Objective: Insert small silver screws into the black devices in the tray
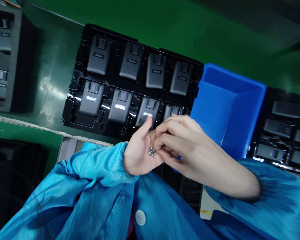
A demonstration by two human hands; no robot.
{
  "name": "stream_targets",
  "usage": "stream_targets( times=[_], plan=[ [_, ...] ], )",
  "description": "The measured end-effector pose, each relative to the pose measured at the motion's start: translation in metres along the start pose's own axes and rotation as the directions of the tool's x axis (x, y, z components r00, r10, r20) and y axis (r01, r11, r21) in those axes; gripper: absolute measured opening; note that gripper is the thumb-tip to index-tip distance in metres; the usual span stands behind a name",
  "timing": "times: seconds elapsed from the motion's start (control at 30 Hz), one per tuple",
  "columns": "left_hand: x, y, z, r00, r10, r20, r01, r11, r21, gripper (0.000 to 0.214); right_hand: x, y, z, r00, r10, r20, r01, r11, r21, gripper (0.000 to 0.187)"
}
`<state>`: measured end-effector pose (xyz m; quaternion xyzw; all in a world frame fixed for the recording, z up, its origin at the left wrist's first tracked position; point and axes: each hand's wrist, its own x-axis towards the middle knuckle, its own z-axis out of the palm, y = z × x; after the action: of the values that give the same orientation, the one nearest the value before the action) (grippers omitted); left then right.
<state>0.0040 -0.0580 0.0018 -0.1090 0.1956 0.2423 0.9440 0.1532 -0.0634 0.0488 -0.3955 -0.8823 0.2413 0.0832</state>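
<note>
My left hand (137,150) is turned palm up and cupped, with several small silver screws (151,152) lying in its palm. My right hand (187,146) reaches across it, fingertips pinched together at the screws. Both hands hover just in front of a black plastic tray (76,96) that holds two rows of dark grey devices (91,98) with small labels. I wear blue sleeves.
A blue plastic bin (230,106) stands right of the tray, behind my right hand. More black trays of devices lie at the far right (285,133) and far left (1,56). The surface is green (52,66).
</note>
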Motion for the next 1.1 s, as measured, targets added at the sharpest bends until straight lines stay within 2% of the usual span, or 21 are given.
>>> stream_targets(
  times=[0.17,0.27,0.4,0.5,0.6,0.7,0.87,1.1],
  plan=[
    [0.000,-0.001,-0.003,1.000,-0.009,-0.016,0.009,1.000,-0.030,0.079,-0.001,-0.003,0.000,1.000,-0.021,-0.019,0.021,1.000,-0.010,0.013],
    [0.000,-0.001,-0.004,1.000,-0.014,0.005,0.014,0.999,-0.045,0.077,-0.005,0.003,-0.008,0.993,-0.020,-0.115,0.015,0.999,-0.043,0.010],
    [0.001,-0.001,-0.005,0.998,-0.019,-0.066,0.015,0.999,-0.052,0.079,-0.006,0.030,-0.017,0.938,0.074,-0.339,-0.160,0.959,-0.235,0.013],
    [0.000,-0.001,-0.005,0.994,0.006,-0.110,-0.010,0.999,-0.040,0.078,0.001,0.059,-0.010,0.914,0.123,-0.388,-0.237,0.935,-0.263,0.010],
    [-0.001,-0.001,-0.005,0.993,0.024,-0.115,-0.028,0.999,-0.032,0.076,0.010,0.080,0.000,0.916,0.131,-0.380,-0.250,0.926,-0.283,0.010],
    [-0.001,-0.001,-0.005,0.994,0.023,-0.105,-0.026,0.999,-0.029,0.076,0.017,0.089,0.004,0.938,0.098,-0.332,-0.219,0.911,-0.349,0.013],
    [0.000,-0.001,-0.004,0.992,0.022,-0.126,-0.025,0.999,-0.026,0.076,0.026,0.088,-0.001,0.967,-0.016,-0.253,-0.114,0.864,-0.491,0.018],
    [0.000,0.001,-0.004,0.991,0.029,-0.128,-0.033,0.999,-0.028,0.077,0.031,0.077,-0.007,0.989,-0.030,-0.143,-0.057,0.821,-0.568,0.028]
  ],
)
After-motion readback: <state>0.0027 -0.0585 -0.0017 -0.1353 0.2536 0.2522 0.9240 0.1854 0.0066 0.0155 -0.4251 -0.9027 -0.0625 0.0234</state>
